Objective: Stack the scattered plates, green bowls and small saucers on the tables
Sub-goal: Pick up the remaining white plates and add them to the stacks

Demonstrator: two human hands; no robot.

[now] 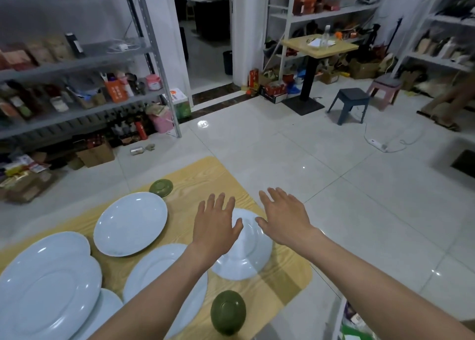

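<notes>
Both hands reach forward, palms down, fingers spread, holding nothing: left hand (217,226) above a white plate (246,257) lying flat near the counter (205,175) edge, right hand (285,218) over its right rim.

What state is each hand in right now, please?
Left hand: open, fingers spread, holding nothing, over the white plate.
Right hand: open, fingers spread, holding nothing, over the same plate's far edge.

Cluttered shelves (77,64) line a white-tiled floor (334,185).
</notes>
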